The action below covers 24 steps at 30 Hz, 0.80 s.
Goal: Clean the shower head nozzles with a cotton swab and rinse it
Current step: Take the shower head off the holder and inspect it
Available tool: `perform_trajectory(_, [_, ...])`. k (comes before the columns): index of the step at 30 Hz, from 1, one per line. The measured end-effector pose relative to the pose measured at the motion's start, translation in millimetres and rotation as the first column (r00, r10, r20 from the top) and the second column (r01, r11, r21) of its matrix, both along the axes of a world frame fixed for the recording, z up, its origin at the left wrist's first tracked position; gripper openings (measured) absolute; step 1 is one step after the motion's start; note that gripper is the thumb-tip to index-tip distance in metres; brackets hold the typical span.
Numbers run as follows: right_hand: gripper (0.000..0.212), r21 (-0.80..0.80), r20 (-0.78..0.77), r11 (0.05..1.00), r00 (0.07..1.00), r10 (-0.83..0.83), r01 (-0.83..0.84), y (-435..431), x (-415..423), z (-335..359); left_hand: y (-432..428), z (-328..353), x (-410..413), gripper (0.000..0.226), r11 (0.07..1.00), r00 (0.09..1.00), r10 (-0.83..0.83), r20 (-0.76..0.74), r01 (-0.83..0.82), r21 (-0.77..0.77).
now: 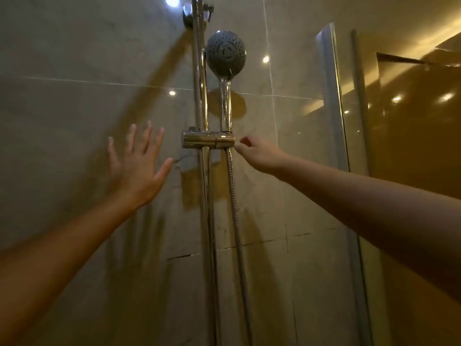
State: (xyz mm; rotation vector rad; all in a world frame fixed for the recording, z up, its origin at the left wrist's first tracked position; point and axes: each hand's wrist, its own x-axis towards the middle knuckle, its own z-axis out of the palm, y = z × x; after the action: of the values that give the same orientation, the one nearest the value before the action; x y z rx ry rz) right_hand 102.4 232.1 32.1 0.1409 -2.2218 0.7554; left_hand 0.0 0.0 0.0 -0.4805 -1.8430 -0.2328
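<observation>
The round grey shower head (225, 52) stands upright in a chrome bracket (208, 140) on the vertical slide rail (199, 83), its nozzle face turned toward me. A ribbed metal hose (234, 201) hangs down from the bracket. My left hand (136, 166) is raised left of the rail, fingers spread and straight, touching nothing that I can see. My right hand (257, 152) reaches to the bracket's right end, fingers curled with the tips at the bracket's knob; whether they pinch it is unclear. No cotton swab is visible.
Beige wall tiles (74, 108) fill the background, with cracked grout lines lower down. A glass shower screen with a metal edge (334, 96) stands on the right. A wall mount (189, 16) holds the rail at the top.
</observation>
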Motion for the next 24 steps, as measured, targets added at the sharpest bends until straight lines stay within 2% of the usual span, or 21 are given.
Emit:
perform_trajectory(5, [0.045,-0.202,0.011,0.979,0.999,0.041,-0.038,-6.8,-48.0,22.2,-3.6,15.7,-52.6,0.062,0.995,0.998,0.056,-0.013,-0.057,-0.079])
perform_trajectory(8, [0.046,-0.213,-0.091,0.973,0.994,0.068,-0.086,-8.9,-75.7,28.0,2.8,10.2,-74.8,0.067,0.992,0.997,0.079,0.015,-0.077,-0.103])
perform_trajectory(11, [0.047,-0.269,-0.205,0.952,0.975,0.090,-0.145,-14.9,-103.0,27.8,8.1,0.3,-93.9,0.065,0.992,0.989,0.122,-0.081,-0.125,-0.031])
perform_trajectory(16, [0.040,-0.407,-0.348,0.883,0.933,0.089,-0.235,-17.9,-119.8,28.6,7.8,0.8,-102.2,0.062,0.993,0.979,0.113,-0.170,-0.118,-0.021])
perform_trajectory(22, [0.034,-0.431,-0.336,0.870,0.937,0.093,-0.241,-20.8,-114.5,35.3,7.8,-0.2,-99.6,0.063,0.991,0.979,0.128,-0.157,-0.132,-0.015])
perform_trajectory(24, [0.030,-0.475,-0.353,0.835,0.929,0.107,-0.277,-22.4,-110.4,46.4,7.6,-0.1,-97.3,0.063,0.992,0.982,0.124,-0.144,-0.128,-0.022])
